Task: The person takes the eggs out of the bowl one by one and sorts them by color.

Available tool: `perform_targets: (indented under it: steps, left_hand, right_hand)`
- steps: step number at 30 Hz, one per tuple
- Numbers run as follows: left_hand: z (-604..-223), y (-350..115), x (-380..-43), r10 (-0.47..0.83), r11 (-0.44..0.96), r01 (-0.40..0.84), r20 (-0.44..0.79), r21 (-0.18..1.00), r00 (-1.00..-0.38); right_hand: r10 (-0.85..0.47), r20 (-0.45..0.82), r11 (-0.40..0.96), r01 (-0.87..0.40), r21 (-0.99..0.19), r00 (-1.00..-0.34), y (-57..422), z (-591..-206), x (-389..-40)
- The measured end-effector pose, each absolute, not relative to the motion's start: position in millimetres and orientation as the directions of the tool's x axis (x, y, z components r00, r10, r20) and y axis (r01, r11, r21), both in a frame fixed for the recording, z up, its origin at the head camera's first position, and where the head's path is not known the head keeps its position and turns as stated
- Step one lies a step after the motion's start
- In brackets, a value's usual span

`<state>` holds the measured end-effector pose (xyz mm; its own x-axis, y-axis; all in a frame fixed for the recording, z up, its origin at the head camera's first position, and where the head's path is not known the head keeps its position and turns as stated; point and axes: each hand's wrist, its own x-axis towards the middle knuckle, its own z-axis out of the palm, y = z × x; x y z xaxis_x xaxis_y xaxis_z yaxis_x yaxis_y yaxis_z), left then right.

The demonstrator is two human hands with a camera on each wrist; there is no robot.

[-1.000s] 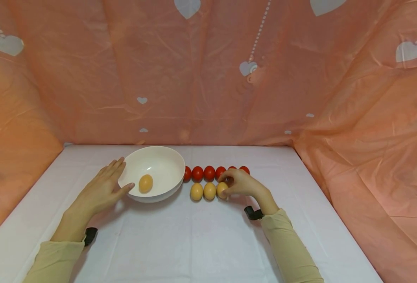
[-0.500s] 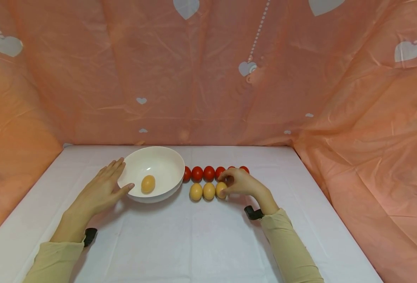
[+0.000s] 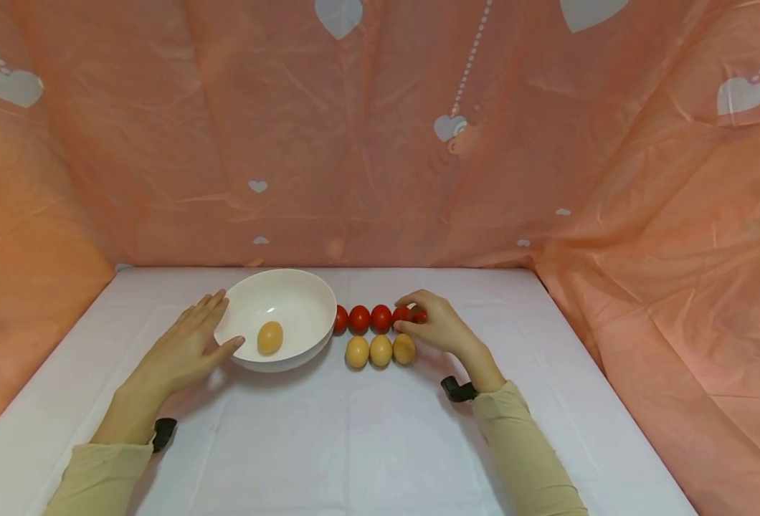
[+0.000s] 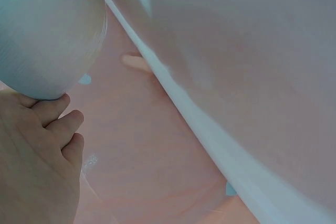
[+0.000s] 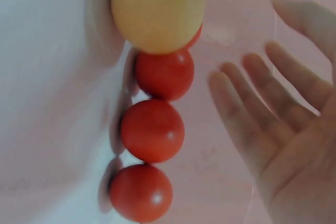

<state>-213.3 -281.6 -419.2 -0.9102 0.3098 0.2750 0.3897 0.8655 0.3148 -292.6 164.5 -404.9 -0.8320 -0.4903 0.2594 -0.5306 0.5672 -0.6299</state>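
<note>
My left hand [image 3: 183, 347] lies against the left side of a white bowl [image 3: 309, 308], fingers extended along its wall and thumb over the near rim. In the left wrist view its fingertips touch the bowl's outside [image 4: 47, 35]. One brown egg [image 3: 269, 337] rests inside the bowl. My right hand [image 3: 441, 326] hovers over the right end of a row of red tomatoes [image 3: 381, 318], holding nothing and hiding part of that end. Nearer me, three brown eggs [image 3: 381, 351] form a second row. The right wrist view shows the fingers [image 5: 231, 98] spread apart, beside the tomatoes [image 5: 152, 130].
A white cloth [image 3: 290, 444] covers the table. Orange sheeting [image 3: 380, 143] with pale hearts hangs behind it and on both sides. The tomato row's left end sits close by the bowl. Black wrist cameras [image 3: 459, 390] are worn on both wrists.
My right hand has let go of the rightmost egg in the near row and moved back over the tomatoes. The egg in the bowl rolled slightly right, then settled. My left hand stays put.
</note>
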Motion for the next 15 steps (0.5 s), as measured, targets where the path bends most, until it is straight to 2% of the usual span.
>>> perform_targets:
  steps: [6,15]
  left_hand:
    - [-419,-281,-213,0.307,0.867,0.386,0.273,0.314,-0.912]
    - [-420,-281,-213,0.31,0.864,0.397,0.292,0.312,-0.905]
  right_hand:
    - [-0.406,0.423,0.481,-0.583,-0.654,-0.81,151,-402,-293]
    - [-0.295,0.581,0.373,-0.651,-0.661,-0.759,122,-396,-295]
